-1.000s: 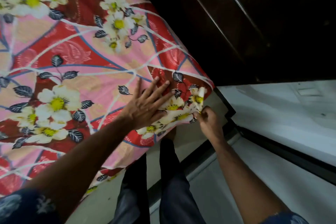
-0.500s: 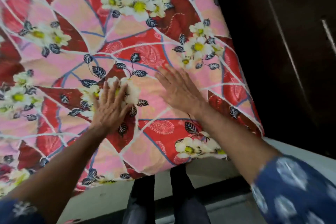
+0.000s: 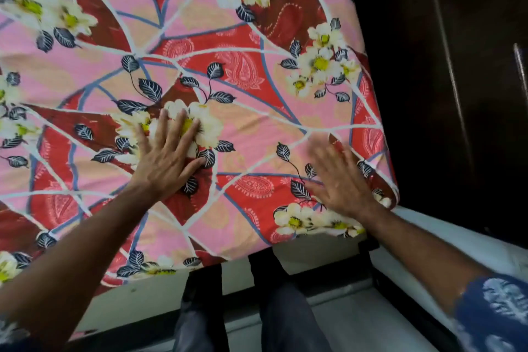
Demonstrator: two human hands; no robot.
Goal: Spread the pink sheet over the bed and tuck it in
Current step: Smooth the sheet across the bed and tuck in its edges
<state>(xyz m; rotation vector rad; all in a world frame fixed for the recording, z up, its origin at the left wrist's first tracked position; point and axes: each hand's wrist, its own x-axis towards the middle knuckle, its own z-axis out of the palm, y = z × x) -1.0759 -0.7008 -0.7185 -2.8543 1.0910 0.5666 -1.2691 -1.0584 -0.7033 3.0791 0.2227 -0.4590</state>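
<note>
Pink-and-red cotton sheet printed with white flowers (image 3: 228,71) is lying across the bed's top and wrapping over its near corner, where it is hanging down a little over the near edge. Left hand (image 3: 168,157) is pressing flat on a flower print, fingers spread, gripping nothing. Right hand (image 3: 340,177) is blurring near the corner — palm down, fingers open, holding nothing; whether it is touching the cloth I cannot tell.

Judged step: smoothing the corner area before tucking. Doing it well means anchoring with the left palm while the right is sweeping outward toward the corner, pushing slack off the top rather than bunching it — then feeding the hanging edge under.

Count: one sheet, two hands, two blue patterned sleeves (image 3: 494,314), two dark-trousered legs (image 3: 288,320) below the bed edge, one dark wooden wardrobe (image 3: 445,66) beside it.
</note>
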